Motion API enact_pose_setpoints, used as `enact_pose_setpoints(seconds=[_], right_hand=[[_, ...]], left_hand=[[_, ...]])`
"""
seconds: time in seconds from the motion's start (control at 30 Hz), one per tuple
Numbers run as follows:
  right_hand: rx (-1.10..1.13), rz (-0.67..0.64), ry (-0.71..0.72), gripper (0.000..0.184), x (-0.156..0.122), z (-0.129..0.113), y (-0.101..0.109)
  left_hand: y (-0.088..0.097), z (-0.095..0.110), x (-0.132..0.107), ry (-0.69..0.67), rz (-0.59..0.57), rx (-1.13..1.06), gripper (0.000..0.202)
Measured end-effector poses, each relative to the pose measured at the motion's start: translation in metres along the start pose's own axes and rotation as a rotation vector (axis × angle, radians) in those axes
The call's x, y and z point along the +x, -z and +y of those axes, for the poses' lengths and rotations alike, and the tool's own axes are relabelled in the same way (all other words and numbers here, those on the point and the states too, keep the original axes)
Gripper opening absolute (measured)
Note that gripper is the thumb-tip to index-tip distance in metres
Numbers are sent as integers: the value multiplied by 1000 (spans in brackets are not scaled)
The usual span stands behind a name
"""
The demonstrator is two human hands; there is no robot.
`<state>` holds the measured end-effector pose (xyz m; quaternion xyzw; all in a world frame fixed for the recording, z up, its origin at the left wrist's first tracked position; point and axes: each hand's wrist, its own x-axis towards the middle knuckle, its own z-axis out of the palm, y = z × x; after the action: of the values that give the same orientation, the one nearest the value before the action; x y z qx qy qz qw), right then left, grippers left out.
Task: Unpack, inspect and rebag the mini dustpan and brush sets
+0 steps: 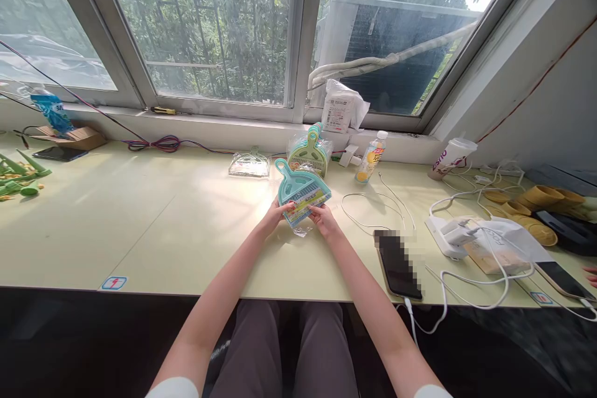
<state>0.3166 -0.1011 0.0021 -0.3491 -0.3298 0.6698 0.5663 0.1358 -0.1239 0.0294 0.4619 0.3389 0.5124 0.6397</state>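
Observation:
A small teal dustpan set (301, 191) in clear wrapping with a printed label is held over the pale table (153, 224), tilted with its handle up and to the left. My left hand (276, 214) grips its lower left edge. My right hand (325, 221) pinches its lower right edge. Behind it, a green dustpan set (310, 154) in plastic leans near the window sill, and a clear packaged one (250, 165) lies flat to the left.
A phone (397, 266) on a white cable lies right of my hands, beside a white power strip (451, 235) and tangled cords. A drink bottle (370, 157), a paper cup (451, 158), yellow dishes (536, 205) and green pieces (18, 175) at far left also sit on the table.

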Motion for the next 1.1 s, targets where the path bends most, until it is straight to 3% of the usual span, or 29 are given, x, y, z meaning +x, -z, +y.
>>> enact_pose_setpoints(seconds=[0.2, 0.37, 0.57, 0.7, 0.87, 1.1], right_hand=[[0, 0, 79, 38, -1, 2, -2], [91, 36, 178, 45, -3, 3, -5], [99, 58, 141, 43, 2, -1, 1], [70, 4, 95, 38, 5, -4, 5], [43, 39, 73, 26, 4, -6, 5], [-130, 11, -58, 19, 6, -16, 10]], left_hand=[[-2, 1, -2, 25, -20, 42, 58], [-15, -1, -6, 124, -188, -6, 59], [-13, -7, 4, 88, -21, 84, 54], [-8, -12, 8, 68, -40, 113, 50], [-7, -17, 9, 57, -19, 156, 45], [-1, -8, 11, 81, 14, 156, 46]])
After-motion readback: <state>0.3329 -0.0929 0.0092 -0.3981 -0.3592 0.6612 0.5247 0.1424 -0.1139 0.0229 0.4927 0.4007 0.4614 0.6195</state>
